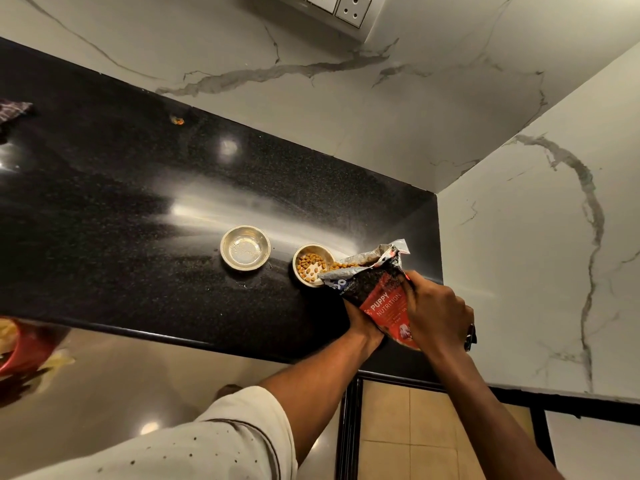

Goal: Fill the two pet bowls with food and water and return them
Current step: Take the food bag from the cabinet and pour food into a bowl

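On a black speckled countertop [138,202] set against white marble-patterned walls, 2 small steel bowls stand side by side, near each other but not touching. The left bowl [245,247] holds no kibble; its shiny floor is bare. The right bowl [312,265] sits just beside the counter's right end and is partly filled with brown kibble [308,262], with a patch of bare metal showing near its front. A food bag [377,289], dark with a red panel reading "PUPPY NUTRITION", is tilted low with its torn silver mouth over the right bowl's rim, and kibble lies in the opening at the bowl's edge. Both hands hold the bag. The left hand [363,323] is underneath its lower part, fingers wrapped up around the bag's body, though most of them are hidden behind it. The right hand [436,313] clasps the bag from the top and right side, fingers curled tight against the red panel; a dark watch [470,336] shows at that wrist. The left arm comes out of a pale short sleeve [225,438] flecked with small dark spots. At the counter's far left edge lies a dark patterned cloth [14,112], and a small orange scrap [178,120] rests near the back wall. A white switch and socket plate [346,6] is mounted on the wall above.
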